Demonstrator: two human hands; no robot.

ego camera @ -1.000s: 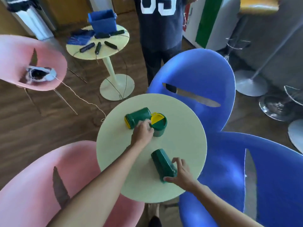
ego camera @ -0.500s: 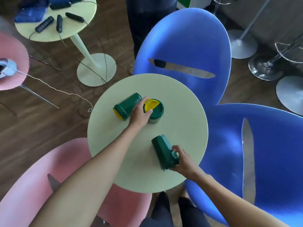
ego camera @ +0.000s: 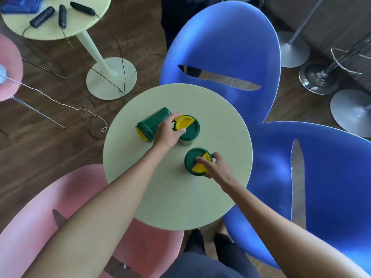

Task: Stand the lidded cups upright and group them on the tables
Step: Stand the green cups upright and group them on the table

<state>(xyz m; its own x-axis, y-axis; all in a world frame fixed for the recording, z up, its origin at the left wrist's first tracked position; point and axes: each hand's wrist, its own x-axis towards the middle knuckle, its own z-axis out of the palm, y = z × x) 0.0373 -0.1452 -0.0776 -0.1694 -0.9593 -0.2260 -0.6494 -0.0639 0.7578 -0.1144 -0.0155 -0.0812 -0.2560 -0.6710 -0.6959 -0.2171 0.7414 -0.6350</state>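
Observation:
Three dark green cups with green-and-yellow lids are on the round pale green table. One cup lies on its side at the left, its lid facing left. My left hand grips its base end. Right beside that hand a second cup stands upright. A third cup stands upright nearer to me, and my right hand holds it at the rim, with fingers on the lid.
Two blue chairs crowd the table's far and right sides, a pink chair its near left. A second pale table at the top left carries black handles and cables. A person's legs stand beyond. Stool bases are at the right.
My right hand has tipped the near cup from lying on its side to upright. My left hand stays on the lying cup. The camera has tilted further down.

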